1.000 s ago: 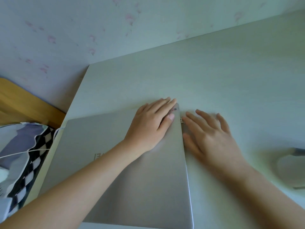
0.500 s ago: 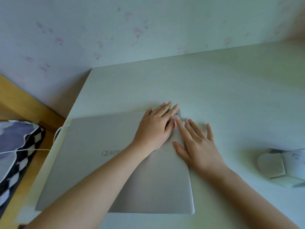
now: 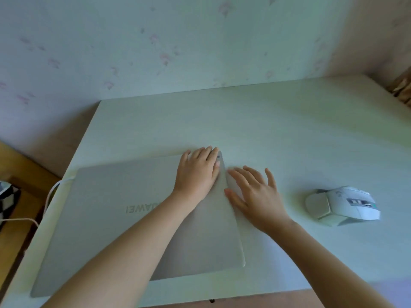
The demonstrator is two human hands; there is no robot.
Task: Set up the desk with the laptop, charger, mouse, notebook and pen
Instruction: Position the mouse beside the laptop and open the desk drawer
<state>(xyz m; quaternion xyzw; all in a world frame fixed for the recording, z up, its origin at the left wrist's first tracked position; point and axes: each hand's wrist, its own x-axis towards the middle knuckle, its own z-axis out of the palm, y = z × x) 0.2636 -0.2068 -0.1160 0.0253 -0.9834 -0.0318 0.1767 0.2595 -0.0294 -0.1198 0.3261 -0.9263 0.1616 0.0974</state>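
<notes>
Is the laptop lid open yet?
No, the laptop lies shut and flat on the desk, with the left hand resting on its lid.

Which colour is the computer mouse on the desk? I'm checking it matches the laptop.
White with pale grey panels: the angular computer mouse, clearest in the head view.

my left hand lies flat, palm down, fingers together and pointing to the top of the frame, forearm running in from the lower left. my right hand sits just right of it, palm down, fingers spread, forearm entering from the lower right.
</notes>
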